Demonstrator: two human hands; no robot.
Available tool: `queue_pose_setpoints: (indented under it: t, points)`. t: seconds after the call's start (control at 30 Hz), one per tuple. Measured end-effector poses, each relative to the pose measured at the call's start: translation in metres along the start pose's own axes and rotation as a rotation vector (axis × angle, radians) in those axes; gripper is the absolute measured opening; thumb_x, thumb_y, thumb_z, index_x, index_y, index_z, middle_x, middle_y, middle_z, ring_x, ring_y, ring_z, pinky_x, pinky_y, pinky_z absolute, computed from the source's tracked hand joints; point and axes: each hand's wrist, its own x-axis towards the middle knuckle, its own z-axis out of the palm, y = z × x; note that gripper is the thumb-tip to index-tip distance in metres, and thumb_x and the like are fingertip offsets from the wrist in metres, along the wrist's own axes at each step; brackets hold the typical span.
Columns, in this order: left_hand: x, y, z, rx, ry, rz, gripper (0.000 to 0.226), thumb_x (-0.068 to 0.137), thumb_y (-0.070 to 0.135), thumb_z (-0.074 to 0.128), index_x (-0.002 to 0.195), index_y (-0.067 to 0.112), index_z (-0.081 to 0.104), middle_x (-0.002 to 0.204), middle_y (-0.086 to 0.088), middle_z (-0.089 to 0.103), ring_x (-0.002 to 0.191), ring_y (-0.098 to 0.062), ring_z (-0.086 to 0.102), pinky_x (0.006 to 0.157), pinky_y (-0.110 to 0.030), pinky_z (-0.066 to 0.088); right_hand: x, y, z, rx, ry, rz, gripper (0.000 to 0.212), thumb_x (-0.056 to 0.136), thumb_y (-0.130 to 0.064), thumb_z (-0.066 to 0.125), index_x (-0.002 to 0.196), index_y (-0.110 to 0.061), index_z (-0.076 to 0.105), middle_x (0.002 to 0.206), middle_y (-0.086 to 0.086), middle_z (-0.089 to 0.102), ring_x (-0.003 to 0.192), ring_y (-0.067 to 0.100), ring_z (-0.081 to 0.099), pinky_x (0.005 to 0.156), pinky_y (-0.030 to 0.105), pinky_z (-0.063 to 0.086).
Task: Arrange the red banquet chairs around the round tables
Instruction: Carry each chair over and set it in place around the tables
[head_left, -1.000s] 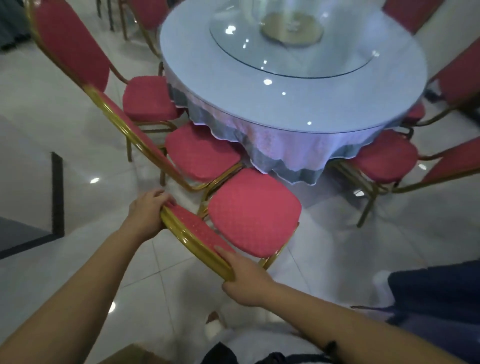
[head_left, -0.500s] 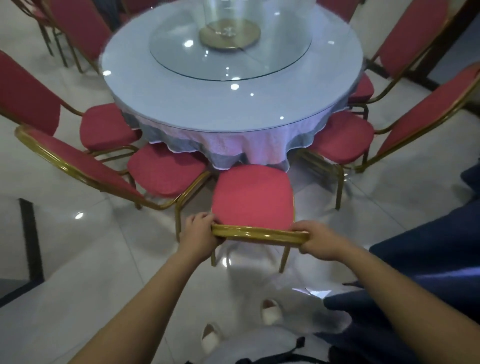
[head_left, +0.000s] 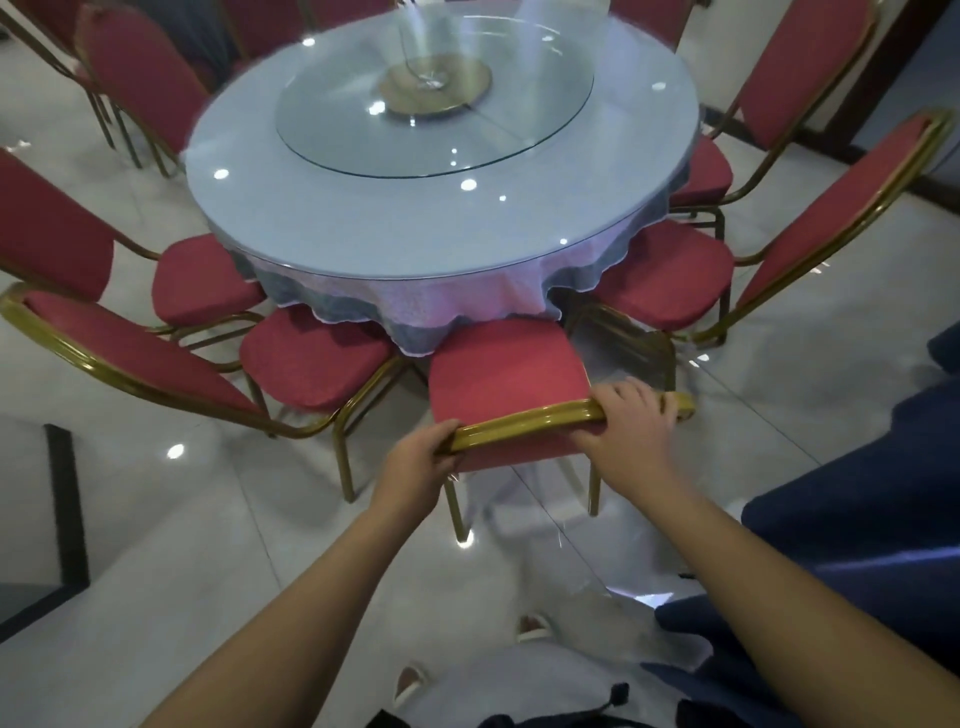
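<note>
A red banquet chair (head_left: 501, 374) with a gold frame stands right in front of me, its seat front tucked under the cloth of the round table (head_left: 441, 208). My left hand (head_left: 415, 467) grips the left end of its gold top rail. My right hand (head_left: 631, 428) lies over the rail's right part, fingers wrapped over it. The backrest is seen from above, so most of it is hidden.
More red chairs ring the table: two on the left (head_left: 311, 358) (head_left: 202, 280), two on the right (head_left: 670, 280) (head_left: 701, 171), others at the back. A glass turntable (head_left: 436, 114) sits on the tabletop. Dark blue cloth (head_left: 857, 519) lies at my right. The floor is glossy white tile.
The chair has turned from slanted to square with the table and slid in until its seat front is under the cloth. Both hands stayed on the top rail.
</note>
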Motion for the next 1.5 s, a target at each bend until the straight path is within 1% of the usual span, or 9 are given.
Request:
queue_pose_setpoints:
  t: [0.17,0.33,0.47,0.6,0.7,0.8,0.97,1.3,1.5]
  points:
    - [0.035,0.015,0.003,-0.069,-0.029,-0.094,0.039,0.084,0.005,0.069,0.121,0.019,0.069,0.105,-0.001,0.069,0.099,-0.016,0.062,0.085,-0.025,0.048,0.041,0.013,-0.006,0.049,-0.096,0.044,0.026,0.078,-0.029,0.07,0.084,-0.027,0.045,0.096,-0.004,0.052,0.129,0.03,0.04,0.111,0.064,0.015]
    - [0.072,0.027,0.003,-0.176,-0.005,-0.2,0.037,0.082,0.007,0.073,0.117,0.017,0.07,0.109,-0.009,0.067,0.102,-0.025,0.063,0.094,-0.041,0.05,0.081,0.015,-0.012,0.035,-0.136,0.053,0.025,0.083,-0.035,0.069,0.086,-0.025,0.047,0.096,-0.004,0.051,0.126,0.03,0.04,0.109,0.068,0.015]
    - [0.086,0.025,-0.002,-0.188,-0.073,-0.213,0.037,0.082,0.006,0.073,0.116,0.019,0.069,0.103,-0.006,0.067,0.102,-0.027,0.063,0.089,-0.037,0.05,0.087,0.011,-0.012,0.028,-0.139,0.051,0.021,0.086,-0.03,0.064,0.099,-0.025,0.049,0.104,-0.004,0.048,0.127,0.029,0.039,0.112,0.068,0.012]
    - [0.068,0.007,-0.005,-0.165,-0.183,-0.195,0.078,0.082,0.008,0.074,0.149,0.026,0.038,0.137,-0.002,0.047,0.116,-0.019,0.054,0.093,-0.031,0.05,0.07,0.006,-0.016,0.004,-0.201,-0.006,0.045,0.084,-0.046,0.059,0.124,-0.029,0.048,0.132,0.001,0.05,0.136,0.028,0.032,0.113,0.064,0.012]
    - [0.036,-0.024,-0.014,-0.123,-0.175,-0.234,0.089,0.082,0.02,0.075,0.153,0.033,0.022,0.151,0.002,0.032,0.135,-0.018,0.037,0.104,-0.032,0.037,0.053,-0.018,-0.015,-0.079,-0.239,-0.132,0.067,0.08,-0.065,0.052,0.138,-0.034,0.04,0.143,-0.003,0.043,0.141,0.028,0.027,0.115,0.061,0.01]
    - [0.007,-0.066,-0.042,-0.069,-0.187,-0.26,0.088,0.084,0.027,0.073,0.153,0.039,0.019,0.158,0.004,0.025,0.142,-0.017,0.03,0.11,-0.032,0.03,0.044,-0.061,-0.009,-0.076,-0.231,-0.28,0.062,0.083,-0.067,0.049,0.137,-0.039,0.042,0.14,-0.009,0.045,0.139,0.022,0.03,0.116,0.059,0.003]
    - [-0.009,-0.134,-0.118,-0.055,-0.038,-0.317,0.085,0.084,0.028,0.074,0.151,0.037,0.023,0.157,0.002,0.031,0.138,-0.015,0.035,0.107,-0.031,0.031,0.035,-0.162,0.016,0.121,-0.381,-0.444,0.063,0.087,-0.052,0.06,0.143,-0.03,0.043,0.142,-0.007,0.045,0.133,0.017,0.039,0.113,0.043,0.028]
    - [-0.049,-0.285,-0.259,-0.16,0.132,-0.318,0.076,0.086,0.03,0.07,0.149,0.035,0.029,0.153,0.002,0.036,0.137,-0.016,0.036,0.107,-0.03,0.033,-0.002,-0.364,0.115,0.284,-0.549,-0.323,0.07,0.088,-0.042,0.068,0.147,-0.023,0.037,0.148,-0.003,0.039,0.133,0.014,0.04,0.108,0.027,0.033]
    - [-0.065,-0.364,-0.334,-0.223,0.193,-0.354,0.073,0.087,0.027,0.069,0.149,0.034,0.031,0.151,0.0,0.036,0.137,-0.017,0.035,0.103,-0.029,0.033,-0.004,-0.472,0.158,0.374,-0.533,-0.277,0.07,0.086,-0.041,0.07,0.146,-0.027,0.038,0.143,-0.007,0.04,0.116,-0.001,0.036,0.095,0.019,0.03]
